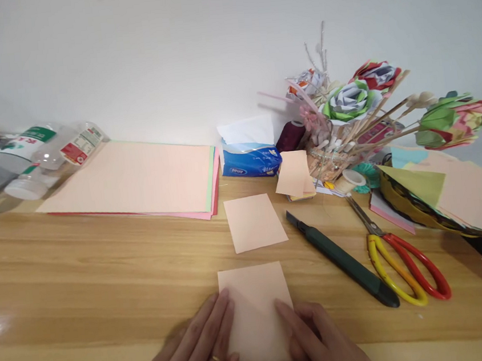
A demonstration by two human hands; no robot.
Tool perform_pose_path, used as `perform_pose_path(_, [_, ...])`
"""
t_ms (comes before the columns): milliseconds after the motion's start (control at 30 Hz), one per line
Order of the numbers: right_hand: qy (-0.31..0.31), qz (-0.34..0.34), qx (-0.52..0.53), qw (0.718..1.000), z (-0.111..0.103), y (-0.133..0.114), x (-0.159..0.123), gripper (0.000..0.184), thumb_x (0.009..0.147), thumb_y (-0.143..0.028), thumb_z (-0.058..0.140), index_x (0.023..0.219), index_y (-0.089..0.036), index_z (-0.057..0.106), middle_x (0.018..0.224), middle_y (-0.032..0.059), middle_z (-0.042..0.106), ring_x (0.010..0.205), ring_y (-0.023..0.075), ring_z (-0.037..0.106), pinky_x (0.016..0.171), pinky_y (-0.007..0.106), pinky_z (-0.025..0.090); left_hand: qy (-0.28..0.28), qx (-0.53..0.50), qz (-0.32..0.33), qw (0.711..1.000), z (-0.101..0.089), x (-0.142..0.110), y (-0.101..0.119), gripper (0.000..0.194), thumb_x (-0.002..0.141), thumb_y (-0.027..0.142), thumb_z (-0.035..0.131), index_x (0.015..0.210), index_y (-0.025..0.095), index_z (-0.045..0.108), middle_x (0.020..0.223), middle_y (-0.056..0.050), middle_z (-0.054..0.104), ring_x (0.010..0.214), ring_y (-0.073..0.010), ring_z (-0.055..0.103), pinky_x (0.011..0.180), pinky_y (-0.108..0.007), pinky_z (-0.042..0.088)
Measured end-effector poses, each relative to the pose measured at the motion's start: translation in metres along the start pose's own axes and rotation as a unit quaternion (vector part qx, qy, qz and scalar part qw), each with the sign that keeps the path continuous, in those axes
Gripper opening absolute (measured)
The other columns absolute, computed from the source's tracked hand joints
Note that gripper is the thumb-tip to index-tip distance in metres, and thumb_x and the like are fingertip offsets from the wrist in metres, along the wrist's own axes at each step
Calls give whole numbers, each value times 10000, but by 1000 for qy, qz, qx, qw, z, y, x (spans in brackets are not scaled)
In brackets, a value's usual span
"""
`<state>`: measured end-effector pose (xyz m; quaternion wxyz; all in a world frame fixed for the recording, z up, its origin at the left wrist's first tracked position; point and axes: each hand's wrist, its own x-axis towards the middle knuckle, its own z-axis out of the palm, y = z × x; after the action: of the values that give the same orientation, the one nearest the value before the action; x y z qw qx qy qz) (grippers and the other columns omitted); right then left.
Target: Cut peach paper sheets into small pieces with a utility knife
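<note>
The peach sheet point(259, 316) lies flat on the table point(104, 275), near its front edge, between the two hands. The left hand point(200, 345) rests along its left side, fingers straight and close together, thumb by the near corner. The right hand point(322, 338) sets an extended index fingertip at the right edge, its other fingers bent; whether they pinch the paper I cannot tell. The step looks like steadying and squaring the sheet, and it calls for light, even pressure: flat fingers spread the load, while one hard fingertip could dent or crease thin paper. Both hands should bear equally, so that the sheet neither skews nor bows up in the middle. The far edge, which no finger covers, is the best place to check that it lies straight. The second square point(256, 222) lies just beyond, with the knife point(347, 264) and scissors point(374, 228) off to the right, apart from the hands.
</note>
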<state>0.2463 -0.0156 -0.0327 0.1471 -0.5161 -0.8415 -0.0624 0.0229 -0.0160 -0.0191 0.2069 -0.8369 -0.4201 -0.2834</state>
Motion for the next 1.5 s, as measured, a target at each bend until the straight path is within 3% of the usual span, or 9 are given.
perform_pose_path(300, [-7,0,-7,1000,-2,0,1,457,787,-113,345,1102,-253,645,842,31,681,598,113,652,431,161,476,-13,21,0,1000,1,-2,3,305,892,131,381,999,68,660,1034,-81,704,945,-166,657,913,-254,403])
perform_pose_path(700, [19,17,18,1000,3,-3,-2,421,806,-126,361,1085,-249,650,847,33,683,613,115,656,460,167,484,-16,13,14,1000,1,0,0,312,909,125,359,962,64,660,992,-88,716,900,-170,672,817,-254,424])
perform_pose_path(967, [30,25,33,999,2,-5,-1,412,826,-139,319,1042,-225,660,849,45,684,629,121,656,500,183,492,-51,14,55,997,2,-13,-4,296,887,137,402,1052,47,631,1124,-129,661,1003,-207,638,923,-305,389])
perform_pose_path(1500, [40,40,45,997,-1,-11,4,411,859,-172,297,1040,-197,665,775,44,646,577,119,623,469,192,469,-71,11,50,996,4,-19,-3,312,884,151,406,1106,39,595,1158,-141,640,1031,-197,625,1082,-332,251])
